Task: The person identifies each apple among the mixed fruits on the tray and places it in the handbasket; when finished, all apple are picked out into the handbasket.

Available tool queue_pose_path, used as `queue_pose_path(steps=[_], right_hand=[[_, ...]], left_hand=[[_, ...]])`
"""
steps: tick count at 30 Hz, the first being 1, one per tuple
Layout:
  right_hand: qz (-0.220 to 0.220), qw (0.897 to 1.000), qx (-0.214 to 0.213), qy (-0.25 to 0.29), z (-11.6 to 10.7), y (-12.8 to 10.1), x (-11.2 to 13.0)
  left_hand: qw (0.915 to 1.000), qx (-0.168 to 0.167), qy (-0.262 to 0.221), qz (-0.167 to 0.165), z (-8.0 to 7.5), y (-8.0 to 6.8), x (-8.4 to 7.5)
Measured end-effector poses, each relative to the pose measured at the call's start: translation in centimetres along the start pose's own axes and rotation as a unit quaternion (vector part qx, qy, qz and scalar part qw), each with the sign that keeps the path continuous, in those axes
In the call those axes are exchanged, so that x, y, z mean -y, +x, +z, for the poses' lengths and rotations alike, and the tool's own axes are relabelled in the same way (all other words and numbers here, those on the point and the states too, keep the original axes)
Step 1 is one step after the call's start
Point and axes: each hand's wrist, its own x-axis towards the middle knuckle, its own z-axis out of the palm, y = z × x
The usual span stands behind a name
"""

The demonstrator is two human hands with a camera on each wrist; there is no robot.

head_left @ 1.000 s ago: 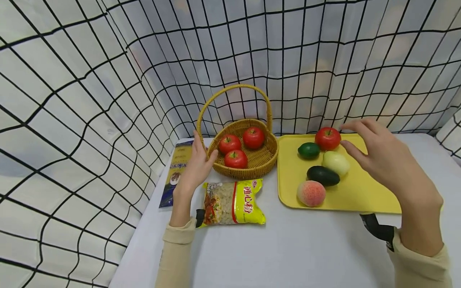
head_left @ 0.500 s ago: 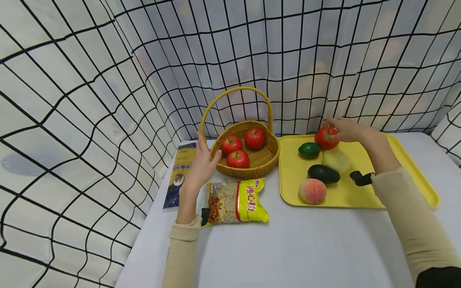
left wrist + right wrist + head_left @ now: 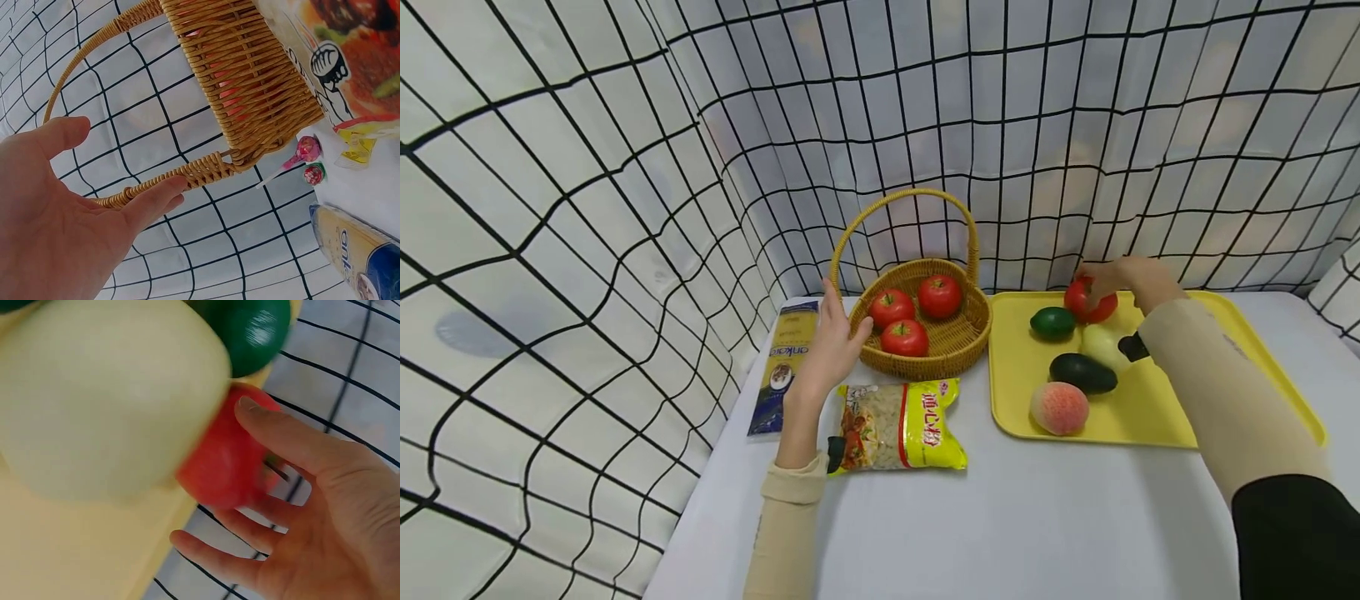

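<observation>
My right hand [image 3: 1138, 279] grips a red apple [image 3: 1097, 308] at the back of the yellow tray [image 3: 1157, 412]. In the right wrist view, thumb and fingers lie on either side of the apple [image 3: 225, 453] near its stem. My left hand [image 3: 829, 350] is beside the wicker basket [image 3: 951, 367], its fingers extended against the left side of the handle and its thumb apart. The left wrist view shows the fingers reaching along the handle [image 3: 206, 172]. Inside the basket sit three red apples [image 3: 904, 337].
The tray also bears a peach [image 3: 1060, 408], a dark green oblong item [image 3: 1082, 372], a smaller green fruit [image 3: 1052, 322] and a pale round one [image 3: 1097, 343]. A pasta bag [image 3: 898, 425] lies before the basket, a blue-and-gold packet [image 3: 784, 367] left; lollipops [image 3: 307, 149] lie near it.
My right hand has come left and down onto the apple on the tray and taken hold of it. The left hand keeps its place at the basket handle; the view has shifted slightly.
</observation>
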Motion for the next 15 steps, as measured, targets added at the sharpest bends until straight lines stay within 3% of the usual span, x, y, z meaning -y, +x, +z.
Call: queue_pose_path(steps=[2, 6, 10, 15], right_hand=[[0.002, 1.000, 0.001, 0.012, 0.8, 0.7, -0.4], [-0.050, 0.999, 0.001, 0.009, 2.4, 2.1, -1.1], [-0.100, 0.994, -0.038, 0.012, 2.9, 2.5, -1.3], [-0.118, 0.991, -0.065, 0.020, 3.0, 1.9, -1.2]], left_hand=[[1.0000, 0.001, -0.002, 0.002, 0.2, 0.0, 0.0], [0.9999, 0.013, -0.005, 0.001, 0.3, -0.1, 0.0], [0.9999, 0.009, -0.012, 0.005, 0.1, -0.1, 0.0], [0.9999, 0.000, -0.013, 0.007, 0.0, 0.0, 0.2]])
